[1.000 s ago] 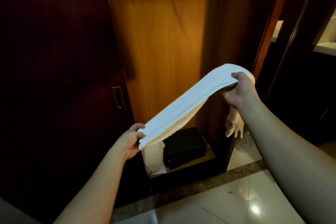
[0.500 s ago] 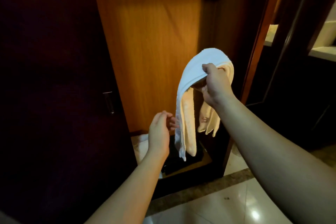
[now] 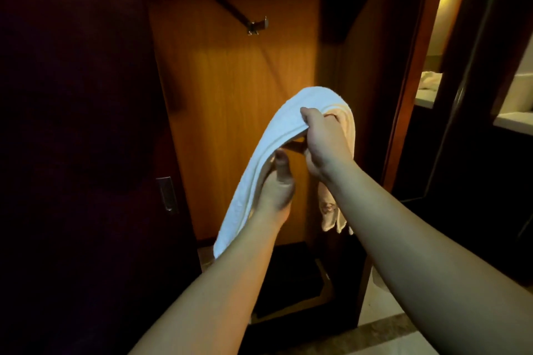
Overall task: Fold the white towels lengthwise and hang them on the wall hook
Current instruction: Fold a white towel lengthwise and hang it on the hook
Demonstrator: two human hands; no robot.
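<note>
A white towel point(image 3: 259, 170), folded into a long narrow strip, is doubled over my right hand point(image 3: 326, 144), which grips it at the bend near chest height. One half hangs down to the left, the other drops behind my right wrist. My left hand point(image 3: 277, 187) is under the left half, thumb up, pressed against the cloth. The metal wall hook point(image 3: 256, 26) juts from the wooden panel above and left of the towel, with nothing on it.
A dark sliding door with a recessed handle point(image 3: 166, 195) stands at the left. A dark box point(image 3: 291, 277) sits on the closet floor below the towel. At the right, a doorway opens to a counter with pale cloth point(image 3: 431, 81). Tiled floor point(image 3: 398, 337) lies at the bottom right.
The towel went from stretched between both hands to doubled over my right hand. My left hand let go of its end, then came up under the hanging half. The hook now sits lower in view.
</note>
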